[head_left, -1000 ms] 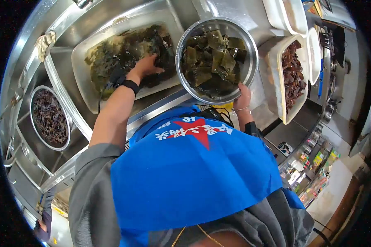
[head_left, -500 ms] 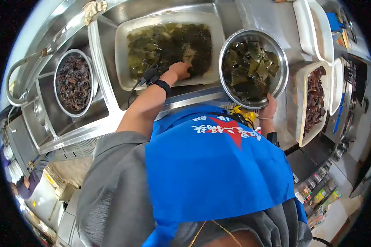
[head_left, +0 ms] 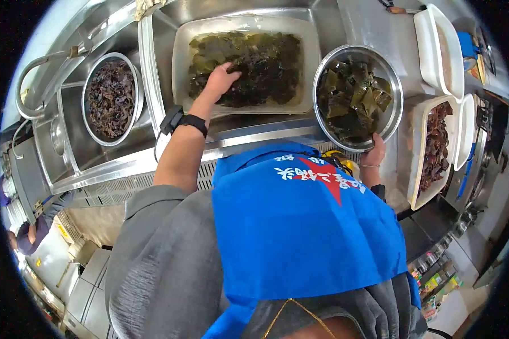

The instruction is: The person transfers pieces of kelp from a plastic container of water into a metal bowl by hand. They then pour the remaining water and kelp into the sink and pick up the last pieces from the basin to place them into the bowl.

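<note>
My left hand (head_left: 223,79) is over the left part of a white plastic tub (head_left: 315,68), touching the dark green kelp pieces (head_left: 266,65) that lie in water there. Its thumb and fingers are apart; some fingertips are hidden among the kelp. At the near right rim of a round steel bowl (head_left: 397,101), my right hand (head_left: 374,151) grips the edge. Cut kelp squares (head_left: 353,99) fill much of that bowl, which rests on the steel counter to the right of the tub.
In the left sink, a steel bowl (head_left: 136,101) holds dark wood-ear-like pieces; a curved faucet (head_left: 25,93) stands beside it. On the right are a tub (head_left: 417,152) of reddish-brown pieces and white containers (head_left: 427,45). Another person (head_left: 31,234) is at far left.
My left hand has moved leftward and slightly away from me across the tub, with its fingers more spread. My right hand remains on the bowl's rim. The whole view has shifted slightly.
</note>
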Demonstrator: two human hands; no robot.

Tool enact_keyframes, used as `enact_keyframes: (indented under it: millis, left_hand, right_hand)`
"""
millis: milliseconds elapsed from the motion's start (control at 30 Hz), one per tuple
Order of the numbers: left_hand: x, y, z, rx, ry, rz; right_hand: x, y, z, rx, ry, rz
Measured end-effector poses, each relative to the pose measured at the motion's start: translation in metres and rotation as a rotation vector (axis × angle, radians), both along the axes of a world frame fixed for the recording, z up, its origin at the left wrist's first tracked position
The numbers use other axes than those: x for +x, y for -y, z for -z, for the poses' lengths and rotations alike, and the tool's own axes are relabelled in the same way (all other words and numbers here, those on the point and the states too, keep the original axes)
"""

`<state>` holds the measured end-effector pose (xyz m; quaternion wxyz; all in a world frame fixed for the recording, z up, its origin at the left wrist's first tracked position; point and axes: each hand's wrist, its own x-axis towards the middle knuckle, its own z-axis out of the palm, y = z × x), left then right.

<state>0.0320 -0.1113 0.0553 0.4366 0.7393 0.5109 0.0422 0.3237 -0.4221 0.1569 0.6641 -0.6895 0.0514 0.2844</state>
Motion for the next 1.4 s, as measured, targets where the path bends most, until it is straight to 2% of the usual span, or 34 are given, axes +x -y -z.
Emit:
enact_keyframes:
  millis: [67, 100, 133, 200, 267, 333, 367, 400, 467, 533, 567, 600, 633, 667, 700, 733, 800, 833, 900, 1000, 1033, 1067, 1133, 1167, 1300, 1367, 1400]
  left_hand:
    - [0.005, -0.004, -0.03, -0.209, 0.274, -0.203]
    - [0.012, -0.001, -0.051, -0.247, 0.402, -0.248]
    - [0.024, 0.003, -0.07, -0.247, 0.402, -0.248]
    - [0.05, 0.016, -0.112, -0.159, 0.846, -0.261]
    - [0.072, 0.036, -0.171, -0.039, 0.738, -0.134]
    - [0.104, 0.058, -0.178, -0.016, 0.807, 0.035]
    - [0.121, 0.071, -0.175, 0.105, 0.819, 0.173]
    - [0.129, 0.078, -0.174, 0.225, 0.828, 0.312]
    - [0.13, 0.074, -0.17, 0.197, 0.81, 0.301]
    - [0.128, 0.055, -0.16, 0.115, 0.69, 0.276]
    - [0.118, 0.038, -0.155, 0.025, 0.678, 0.156]
    - [0.108, 0.012, -0.117, 0.131, 0.61, 0.13]
    - [0.09, -0.016, -0.073, -0.053, 0.639, 0.035]
    - [0.069, -0.038, -0.032, 0.06, 0.636, -0.101]
    - [0.041, -0.055, -0.016, 0.166, 0.324, -0.191]
    - [0.015, -0.074, 0.013, 0.219, 0.074, -0.176]
    - [-0.014, -0.089, 0.036, 0.236, -0.284, -0.182]
    - [-0.017, -0.089, 0.046, 0.228, -0.284, -0.174]
    - [-0.013, -0.089, 0.061, 0.08, -0.383, -0.231]
    - [0.009, -0.085, 0.066, -0.053, -0.254, -0.164]
    - [0.02, -0.079, 0.067, -0.017, -0.365, -0.098]
    - [0.028, -0.068, 0.065, -0.024, -0.359, -0.094]
    - [0.041, -0.051, 0.062, 0.075, -0.444, -0.029]
    - [0.047, -0.044, 0.051, 0.09, -0.446, -0.012]
    - [0.048, -0.037, 0.069, 0.128, -0.433, 0.004]
    - [0.047, -0.042, 0.07, 0.267, -0.239, 0.01]
    - [0.052, -0.046, 0.062, 0.264, -0.243, 0.013]
  right_hand:
    - [-0.003, -0.001, -0.004, 0.049, -0.044, -0.014]
    - [-0.006, -0.003, -0.006, -0.03, 0.034, -0.028]
    - [-0.008, -0.003, -0.007, -0.108, 0.112, -0.043]
    - [0.001, 0.007, 0.005, -0.148, 0.188, -0.104]
    - [0.005, 0.008, 0.011, -0.183, 0.262, -0.174]
    - [0.002, 0.006, 0.007, -0.083, 0.167, -0.157]
    - [0.009, 0.021, 0.025, -0.232, 0.464, -0.274]
    - [0.006, 0.017, 0.02, -0.232, 0.463, -0.283]
    - [0.005, 0.009, 0.007, -0.08, 0.155, -0.217]
    - [0.016, 0.021, 0.024, -0.091, 0.199, -0.212]
    - [0.016, 0.02, 0.022, -0.089, 0.159, -0.201]
    - [0.015, 0.02, 0.022, -0.088, 0.117, -0.189]
    - [0.014, 0.021, 0.023, -0.091, 0.113, -0.185]
    - [0.014, 0.022, 0.025, -0.065, 0.137, -0.157]
    - [0.013, 0.024, 0.026, -0.041, 0.163, -0.129]
    - [0.013, 0.025, 0.023, -0.046, 0.162, -0.12]
    - [0.01, 0.025, 0.012, -0.62, 1.236, -0.648]
    - [0.006, 0.02, 0.004, -0.631, 1.231, -0.648]
    - [-0.008, 0.0, -0.012, -0.149, 0.124, -0.154]
    - [-0.015, -0.015, -0.027, -0.113, 0.101, -0.139]
    - [-0.005, 0.001, -0.007, -0.146, 0.139, -0.12]
    - [0.0, 0.012, 0.005, -0.154, 0.145, -0.117]
    - [0.009, 0.021, 0.018, -0.274, 0.438, -0.363]
    - [0.006, 0.009, 0.009, -0.024, 0.069, -0.159]
    - [0.001, 0.01, 0.002, 0.001, 0.002, -0.007]
    - [0.011, 0.03, 0.014, -0.696, 1.197, -0.635]
    - [0.011, 0.029, 0.016, -0.698, 1.191, -0.637]
